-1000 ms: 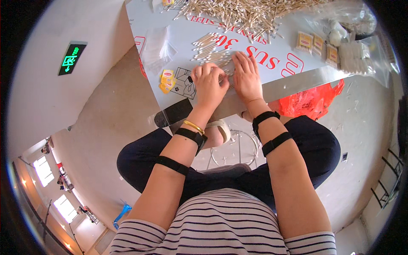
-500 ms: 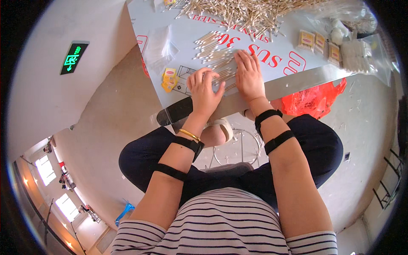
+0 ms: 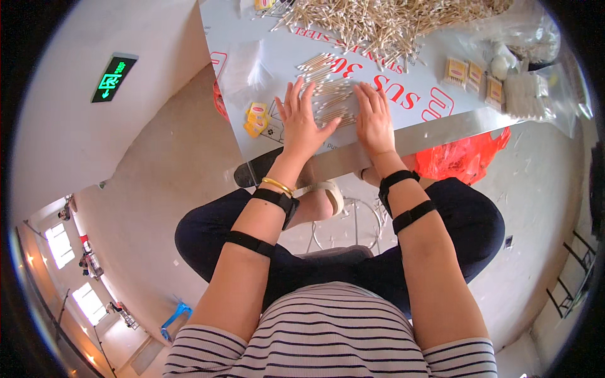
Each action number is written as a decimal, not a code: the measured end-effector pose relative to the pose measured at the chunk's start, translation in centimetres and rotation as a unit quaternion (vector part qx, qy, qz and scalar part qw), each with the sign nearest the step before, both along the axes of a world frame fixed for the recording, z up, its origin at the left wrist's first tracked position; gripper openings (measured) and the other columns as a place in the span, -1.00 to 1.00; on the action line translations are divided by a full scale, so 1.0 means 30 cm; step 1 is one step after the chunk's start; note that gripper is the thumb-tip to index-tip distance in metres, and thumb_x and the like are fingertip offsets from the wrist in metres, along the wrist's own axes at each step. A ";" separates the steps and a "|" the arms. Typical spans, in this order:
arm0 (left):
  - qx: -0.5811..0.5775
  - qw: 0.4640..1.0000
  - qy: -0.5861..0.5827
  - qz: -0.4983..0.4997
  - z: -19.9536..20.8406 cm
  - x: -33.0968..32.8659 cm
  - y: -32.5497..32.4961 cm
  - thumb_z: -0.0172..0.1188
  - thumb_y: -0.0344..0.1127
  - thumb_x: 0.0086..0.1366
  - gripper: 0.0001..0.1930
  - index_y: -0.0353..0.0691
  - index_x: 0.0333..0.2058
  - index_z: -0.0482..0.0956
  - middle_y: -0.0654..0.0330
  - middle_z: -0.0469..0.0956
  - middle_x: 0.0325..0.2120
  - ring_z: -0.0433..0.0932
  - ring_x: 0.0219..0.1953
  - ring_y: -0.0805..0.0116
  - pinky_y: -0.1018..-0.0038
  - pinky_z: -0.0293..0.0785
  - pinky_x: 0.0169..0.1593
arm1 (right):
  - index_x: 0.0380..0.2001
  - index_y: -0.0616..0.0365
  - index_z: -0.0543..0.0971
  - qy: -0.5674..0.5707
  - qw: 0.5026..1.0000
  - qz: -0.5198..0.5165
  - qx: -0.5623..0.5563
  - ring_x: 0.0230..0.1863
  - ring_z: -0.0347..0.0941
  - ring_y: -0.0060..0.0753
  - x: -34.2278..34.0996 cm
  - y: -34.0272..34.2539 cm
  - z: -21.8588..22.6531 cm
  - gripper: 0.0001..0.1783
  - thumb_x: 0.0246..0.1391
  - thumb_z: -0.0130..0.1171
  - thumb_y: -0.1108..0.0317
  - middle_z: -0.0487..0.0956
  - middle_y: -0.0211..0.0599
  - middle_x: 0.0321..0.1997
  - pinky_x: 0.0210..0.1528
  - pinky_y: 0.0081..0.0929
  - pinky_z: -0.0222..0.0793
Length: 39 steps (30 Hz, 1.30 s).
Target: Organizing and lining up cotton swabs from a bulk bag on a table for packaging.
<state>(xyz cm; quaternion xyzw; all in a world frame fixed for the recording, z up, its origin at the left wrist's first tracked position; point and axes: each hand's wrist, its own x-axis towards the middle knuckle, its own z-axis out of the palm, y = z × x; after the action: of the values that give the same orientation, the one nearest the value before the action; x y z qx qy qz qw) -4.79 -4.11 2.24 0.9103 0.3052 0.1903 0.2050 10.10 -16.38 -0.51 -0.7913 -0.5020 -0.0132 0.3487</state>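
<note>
Several small rows of cotton swabs (image 3: 328, 88) lie on the metal-topped table (image 3: 416, 129) in front of me. At their left side is my left hand (image 3: 303, 123), open, its fingers spread and the thumb reaching toward the nearest row. My right hand (image 3: 374, 120) rests along the right ends of the swabs, fingers stretched out flat and fairly close together. Neither hand grips anything. Beyond them a large heap of loose cotton swabs (image 3: 378, 25) covers the far part of the table.
Yellow labels (image 3: 256, 120) and clear plastic bags (image 3: 242, 66) lie at the left. Filled swab packs (image 3: 455, 70) and a bulging clear bag (image 3: 535, 94) stand at the right. A red plastic bag (image 3: 460, 157) hangs below the table's front edge.
My left hand has opened wider, its fingers lifting from their curled pose. My right hand has shifted slightly toward me and right, away from the swab ends.
</note>
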 end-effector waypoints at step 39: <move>0.098 0.991 0.094 -0.003 -0.084 0.163 0.050 -0.07 0.07 0.50 -0.20 -0.42 0.47 -0.02 -0.12 -0.03 0.50 -0.10 0.56 -0.04 -0.05 -0.31 0.55 | 0.32 0.20 0.39 0.038 0.999 -0.033 -0.011 0.44 0.24 -0.09 0.021 0.072 0.026 -0.42 0.21 0.03 0.40 0.39 -0.16 0.39 0.51 -0.07 0.07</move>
<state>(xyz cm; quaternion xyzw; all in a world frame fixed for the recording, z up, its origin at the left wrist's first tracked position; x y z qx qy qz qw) 0.10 -2.60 -0.28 0.9408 0.3001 0.1318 0.0859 10.71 -14.21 0.28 -0.8111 -0.4625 0.0111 0.3579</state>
